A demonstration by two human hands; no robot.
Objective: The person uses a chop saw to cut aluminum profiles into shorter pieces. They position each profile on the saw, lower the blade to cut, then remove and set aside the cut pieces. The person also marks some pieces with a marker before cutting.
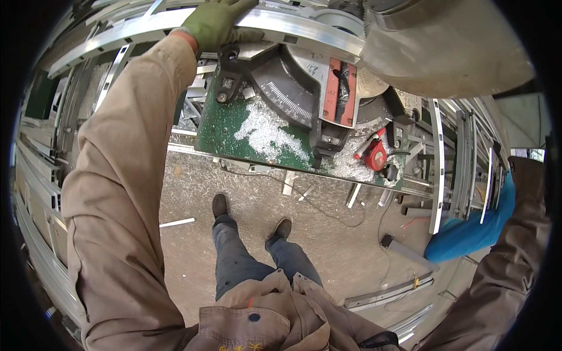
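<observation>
A green work glove covers my left hand (215, 24), which lies across a long silver aluminium profile (304, 28). Its thumb rests along the near face and its fingers reach over the top; their tips are cut off by the upper edge. The profile lies across the back of a mitre saw (287, 93) with a curved angle scale and a red slotted insert (341, 93). At the profile's right end hangs the saw's large rounded metal guard (445, 52), with part of the toothed blade edge showing. My right sleeve (509, 251) rises along the right side; that hand is out of view.
White-silver shavings (269, 137) cover parts of the green bench (228, 143). A red round tape-like tool (376, 155) sits at its front right. Aluminium lengths (438, 169) stand on both sides. Offcuts, a thin cable and a blue wrapped bundle (468, 237) lie around the floor.
</observation>
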